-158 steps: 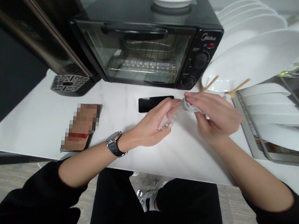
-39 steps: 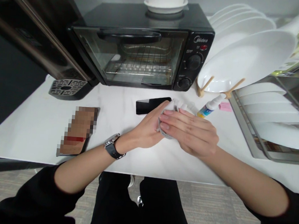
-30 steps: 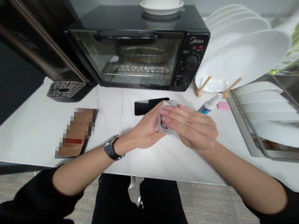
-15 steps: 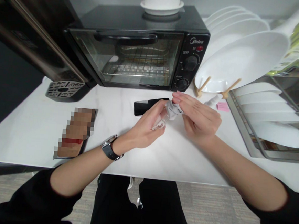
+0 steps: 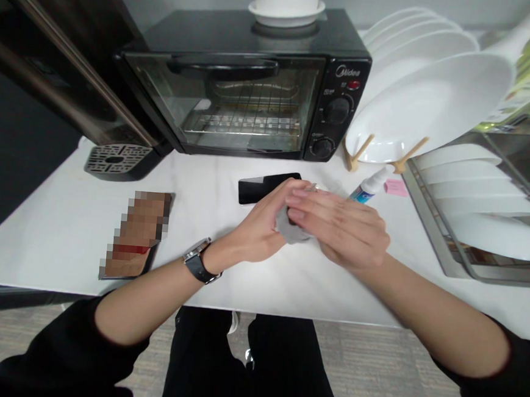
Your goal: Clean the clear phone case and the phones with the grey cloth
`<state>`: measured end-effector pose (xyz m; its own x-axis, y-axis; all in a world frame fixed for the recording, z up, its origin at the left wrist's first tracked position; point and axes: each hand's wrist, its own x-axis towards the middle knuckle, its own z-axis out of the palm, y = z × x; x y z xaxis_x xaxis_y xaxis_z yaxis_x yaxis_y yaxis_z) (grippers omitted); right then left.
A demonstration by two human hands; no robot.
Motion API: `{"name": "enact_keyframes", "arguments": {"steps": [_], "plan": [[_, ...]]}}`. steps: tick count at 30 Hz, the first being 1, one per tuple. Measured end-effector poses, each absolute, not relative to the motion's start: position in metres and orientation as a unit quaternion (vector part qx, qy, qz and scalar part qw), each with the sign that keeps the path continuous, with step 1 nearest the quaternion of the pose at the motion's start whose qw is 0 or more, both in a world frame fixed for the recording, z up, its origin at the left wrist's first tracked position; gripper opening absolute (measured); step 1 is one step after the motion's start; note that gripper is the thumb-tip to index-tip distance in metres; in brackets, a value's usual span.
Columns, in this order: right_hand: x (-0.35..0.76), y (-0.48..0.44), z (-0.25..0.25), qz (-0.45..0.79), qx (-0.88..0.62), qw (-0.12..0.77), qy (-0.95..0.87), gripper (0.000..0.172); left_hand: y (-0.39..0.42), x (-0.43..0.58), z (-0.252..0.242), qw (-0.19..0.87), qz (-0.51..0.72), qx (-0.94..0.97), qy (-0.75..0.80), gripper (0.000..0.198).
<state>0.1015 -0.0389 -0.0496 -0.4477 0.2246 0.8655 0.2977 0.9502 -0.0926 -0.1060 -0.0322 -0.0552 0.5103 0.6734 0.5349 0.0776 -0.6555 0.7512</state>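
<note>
My left hand point(image 5: 260, 232) and my right hand point(image 5: 343, 229) meet over the white counter point(image 5: 61, 219), just in front of a black phone point(image 5: 266, 187). A small grey cloth point(image 5: 290, 232) is pinched between them. My right hand's fingers lie close together across the top of the cloth and press it against my left hand. My left hand's fingers are curled round whatever sits inside the cloth; that thing is hidden now. A watch point(image 5: 200, 259) is on my left wrist.
A black toaster oven point(image 5: 255, 94) stands at the back with a white dish point(image 5: 287, 4) on top. White plates point(image 5: 433, 101) lean in a wooden rack, beside a metal dish rack point(image 5: 432, 227). A small spray bottle point(image 5: 371, 183), pink note point(image 5: 397, 187), blurred card point(image 5: 136, 234) and drip tray point(image 5: 115, 153) lie around.
Half a second ago my hands were raised and a small clear object showed in my left fingers. Now the right hand has come down flat over it and the cloth covers it.
</note>
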Motion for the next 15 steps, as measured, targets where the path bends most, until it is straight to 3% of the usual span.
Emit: {"name": "enact_keyframes", "arguments": {"steps": [3,6,9,15], "plan": [[0.108,-0.015,-0.046,-0.103,-0.145,0.602,-0.778,0.057,-0.036,-0.107,-0.049,0.349,0.443,0.789,0.244,0.04],[0.115,-0.006,-0.04,-0.147,-0.224,0.643,-0.717,0.055,-0.038,-0.107,-0.043,0.38,0.425,0.779,0.26,0.039],[0.117,-0.006,-0.037,-0.163,-0.254,0.62,-0.724,0.054,-0.039,-0.107,-0.041,0.39,0.42,0.778,0.258,0.038],[0.105,-0.007,-0.04,-0.113,-0.1,0.558,-0.816,0.054,-0.036,-0.107,-0.05,0.35,0.44,0.785,0.26,0.04]]}}
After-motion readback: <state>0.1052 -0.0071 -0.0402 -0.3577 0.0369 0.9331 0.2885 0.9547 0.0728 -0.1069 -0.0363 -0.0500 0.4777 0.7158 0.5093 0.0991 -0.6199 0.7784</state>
